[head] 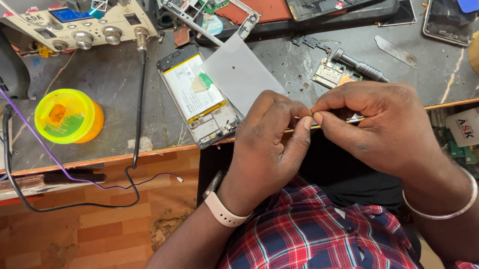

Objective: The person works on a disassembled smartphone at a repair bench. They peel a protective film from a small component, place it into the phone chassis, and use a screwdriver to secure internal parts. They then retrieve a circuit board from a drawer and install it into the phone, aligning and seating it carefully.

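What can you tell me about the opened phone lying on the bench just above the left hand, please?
The opened phone lies flat with its back cover off, near the bench's front edge. A pale battery with a small green tab fills most of its grey frame, and bare circuitry shows at the near end. A translucent grey sheet lies against its right side. Neither hand touches it.

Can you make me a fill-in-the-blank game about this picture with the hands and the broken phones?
1. The left hand and the right hand meet at their ____.
2. The wrist of the left hand wears a watch with a ____ strap.
3. The open phone on the desk lies with its ____ showing.
4. The round tub left of the phone has a ____ lid.

Missing words: fingertips; white; battery; yellow
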A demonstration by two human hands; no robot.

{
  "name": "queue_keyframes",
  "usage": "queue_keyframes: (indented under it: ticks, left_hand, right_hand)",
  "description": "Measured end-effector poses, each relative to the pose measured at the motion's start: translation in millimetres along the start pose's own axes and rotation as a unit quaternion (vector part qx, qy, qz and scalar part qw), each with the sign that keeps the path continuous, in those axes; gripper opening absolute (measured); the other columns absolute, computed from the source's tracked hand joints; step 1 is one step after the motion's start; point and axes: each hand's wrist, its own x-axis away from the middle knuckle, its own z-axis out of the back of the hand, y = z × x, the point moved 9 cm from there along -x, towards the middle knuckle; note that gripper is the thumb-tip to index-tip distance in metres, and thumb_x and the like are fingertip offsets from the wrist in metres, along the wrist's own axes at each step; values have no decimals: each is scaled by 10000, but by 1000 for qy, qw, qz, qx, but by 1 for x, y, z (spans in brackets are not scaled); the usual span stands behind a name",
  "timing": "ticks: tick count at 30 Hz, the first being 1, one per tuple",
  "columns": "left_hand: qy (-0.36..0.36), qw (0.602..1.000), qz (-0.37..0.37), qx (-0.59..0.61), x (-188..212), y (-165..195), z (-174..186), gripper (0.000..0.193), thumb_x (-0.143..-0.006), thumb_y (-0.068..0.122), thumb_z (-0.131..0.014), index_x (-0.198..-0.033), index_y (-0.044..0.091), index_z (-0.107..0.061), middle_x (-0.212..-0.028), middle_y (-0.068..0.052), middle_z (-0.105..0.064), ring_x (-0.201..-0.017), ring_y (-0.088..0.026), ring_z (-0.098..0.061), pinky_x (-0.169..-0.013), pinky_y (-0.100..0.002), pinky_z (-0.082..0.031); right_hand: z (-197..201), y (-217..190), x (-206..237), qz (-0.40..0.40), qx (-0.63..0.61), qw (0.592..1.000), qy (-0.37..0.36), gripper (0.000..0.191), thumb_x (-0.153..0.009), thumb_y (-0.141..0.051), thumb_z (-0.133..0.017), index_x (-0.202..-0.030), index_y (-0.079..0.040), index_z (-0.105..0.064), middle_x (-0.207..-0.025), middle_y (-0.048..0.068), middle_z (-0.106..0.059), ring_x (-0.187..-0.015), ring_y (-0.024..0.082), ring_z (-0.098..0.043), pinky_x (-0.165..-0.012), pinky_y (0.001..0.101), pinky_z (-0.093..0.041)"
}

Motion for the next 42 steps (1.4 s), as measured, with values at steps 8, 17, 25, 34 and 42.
queue_keyframes:
  ticks: [8,17,25,34,42]
  left_hand:
    - [-3,1000,5,7,-2,4,-3,79,-987,24,-691,-1051,6,-650,-1029,-87,-599,-838,-166,-697,-706,-270,-603]
    - [-2,1000,-5,8,-1,7,-4,90,-978,9,-682,-1063,5,-651,-1034,-91,-599,-844,-171,-688,-720,-273,-595]
    - [-10,999,19,30,-2,0,-2,48,-996,33,-683,-1037,19,-662,-1016,-70,-612,-767,-110,-624,-664,-242,-514]
    - [-10,1000,5,16,-7,0,-2,65,-993,33,-685,-1049,13,-658,-1013,-78,-606,-779,-117,-629,-668,-249,-518]
    - [-14,1000,14,22,-7,-6,-1,58,-993,34,-688,-1039,12,-659,-1017,-83,-618,-778,-126,-643,-672,-253,-525]
  right_hand:
    - [3,4,0,-44,13,999,-11,124,-845,-104,-738,-944,-42,-777,-793,50,-754,-665,88,-682,-588,258,-529]
    - [5,-6,2,-2,33,999,7,117,-851,-93,-731,-942,-22,-749,-825,72,-737,-700,124,-704,-626,274,-546]
    - [5,-9,2,19,8,1000,12,96,-865,-72,-726,-942,-16,-737,-829,79,-736,-716,145,-715,-646,285,-540]
    - [5,-5,-2,-4,40,999,15,98,-848,-75,-737,-927,-19,-746,-803,90,-731,-686,155,-713,-622,292,-539]
    - [4,-4,-3,5,34,999,16,109,-858,-80,-736,-948,-18,-745,-828,88,-739,-723,154,-725,-656,287,-546]
